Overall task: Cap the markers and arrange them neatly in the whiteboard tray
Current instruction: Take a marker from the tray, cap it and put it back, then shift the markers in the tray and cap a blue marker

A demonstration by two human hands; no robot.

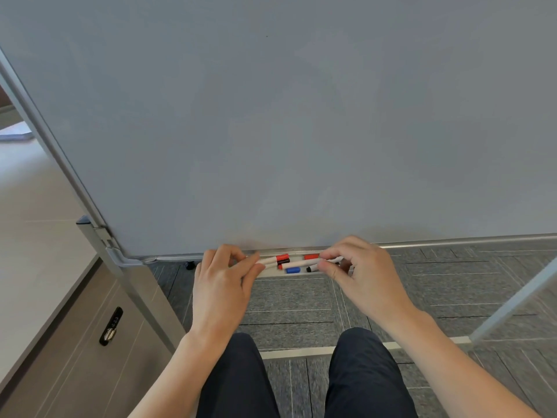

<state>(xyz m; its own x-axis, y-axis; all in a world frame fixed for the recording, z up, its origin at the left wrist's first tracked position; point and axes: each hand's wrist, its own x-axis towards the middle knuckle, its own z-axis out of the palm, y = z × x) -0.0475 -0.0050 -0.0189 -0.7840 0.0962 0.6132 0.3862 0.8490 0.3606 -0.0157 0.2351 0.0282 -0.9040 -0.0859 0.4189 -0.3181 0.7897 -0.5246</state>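
Both hands pinched markers over the tray point(301, 274): left hand point(221, 283) on a red-capped marker point(272, 260) (w/ another beneath), right hand point(358, 274) on a white marker point(301, 263)

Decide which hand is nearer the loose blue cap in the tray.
Right. The right hand sits just right of the blue cap; the left hand is farther away, to its left.

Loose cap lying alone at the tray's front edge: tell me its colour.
Blue cap, seen in the head view.

White markers point(272, 260) with red, black, blue caps, jumbled lengthwise in whiteboard tray point(268, 273)
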